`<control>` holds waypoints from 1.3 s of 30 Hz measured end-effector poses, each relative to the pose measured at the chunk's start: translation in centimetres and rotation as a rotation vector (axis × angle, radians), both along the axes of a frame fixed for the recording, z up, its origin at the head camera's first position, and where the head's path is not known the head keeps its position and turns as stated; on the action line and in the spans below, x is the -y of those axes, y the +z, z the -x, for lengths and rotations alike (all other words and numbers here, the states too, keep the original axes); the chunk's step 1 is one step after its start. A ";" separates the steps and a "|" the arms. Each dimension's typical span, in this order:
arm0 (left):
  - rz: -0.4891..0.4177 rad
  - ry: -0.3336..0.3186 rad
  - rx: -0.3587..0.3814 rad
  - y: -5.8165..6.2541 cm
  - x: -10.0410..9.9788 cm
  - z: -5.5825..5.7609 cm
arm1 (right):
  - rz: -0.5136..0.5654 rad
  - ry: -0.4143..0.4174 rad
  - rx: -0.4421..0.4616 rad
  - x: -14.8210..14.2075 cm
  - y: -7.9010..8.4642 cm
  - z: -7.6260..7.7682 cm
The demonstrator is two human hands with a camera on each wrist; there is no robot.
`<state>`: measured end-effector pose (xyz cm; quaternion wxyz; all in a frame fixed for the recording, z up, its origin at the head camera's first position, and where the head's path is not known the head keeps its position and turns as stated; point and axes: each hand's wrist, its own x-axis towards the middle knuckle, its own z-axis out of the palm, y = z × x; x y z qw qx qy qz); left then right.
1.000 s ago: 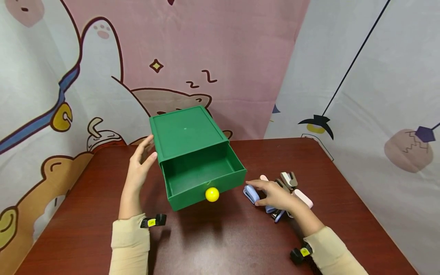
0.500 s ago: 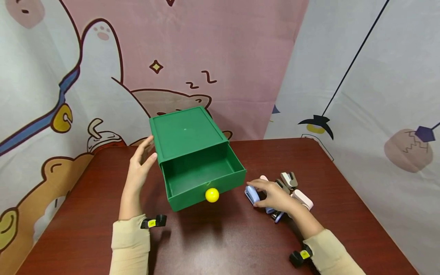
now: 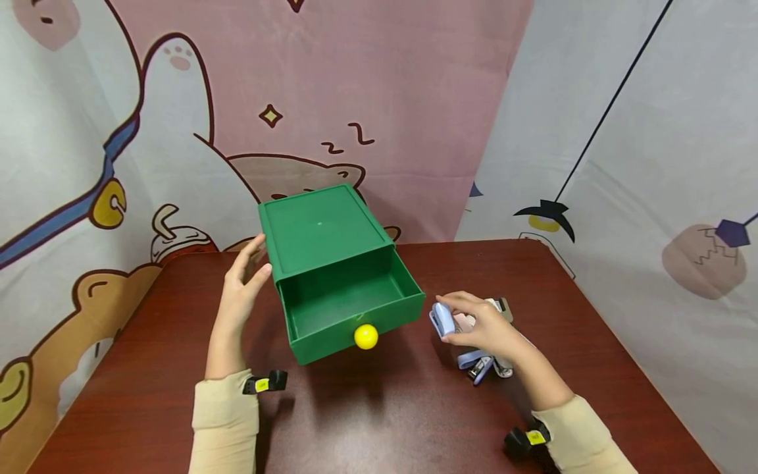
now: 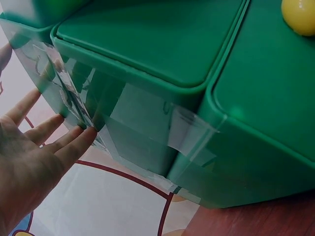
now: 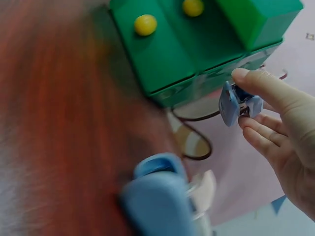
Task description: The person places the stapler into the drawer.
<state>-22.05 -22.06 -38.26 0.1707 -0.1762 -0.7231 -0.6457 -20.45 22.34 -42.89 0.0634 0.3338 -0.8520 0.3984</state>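
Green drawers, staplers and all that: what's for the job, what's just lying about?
Seems for the job:
blue stapler between the right fingers
open green drawer
other staplers, probably

Just there:
cartoon cloth
black wrist cameras

Right hand (image 3: 482,322) pinches (left hand (image 3: 238,288) splayed).

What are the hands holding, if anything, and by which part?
The right hand pinches a small blue stapler by its two ends, between thumb and fingers. The left hand grips nothing.
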 end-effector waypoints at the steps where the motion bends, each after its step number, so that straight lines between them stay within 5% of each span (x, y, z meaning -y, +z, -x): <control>1: 0.002 0.001 -0.001 0.0 0.0 0.0 | -0.001 -0.004 -0.017 0.0 0.5 0.0; 18: 0.006 -0.008 -0.008 0.1 -0.1 0.1 | 0.135 -0.014 -0.200 3.3 11.3 -1.8; 31: 0.012 0.016 0.010 0.2 -0.1 0.1 | 0.186 0.166 -0.143 6.5 12.5 1.5; 39: 0.012 0.012 0.007 0.1 -0.1 0.0 | 0.088 0.262 -0.081 8.9 12.8 2.9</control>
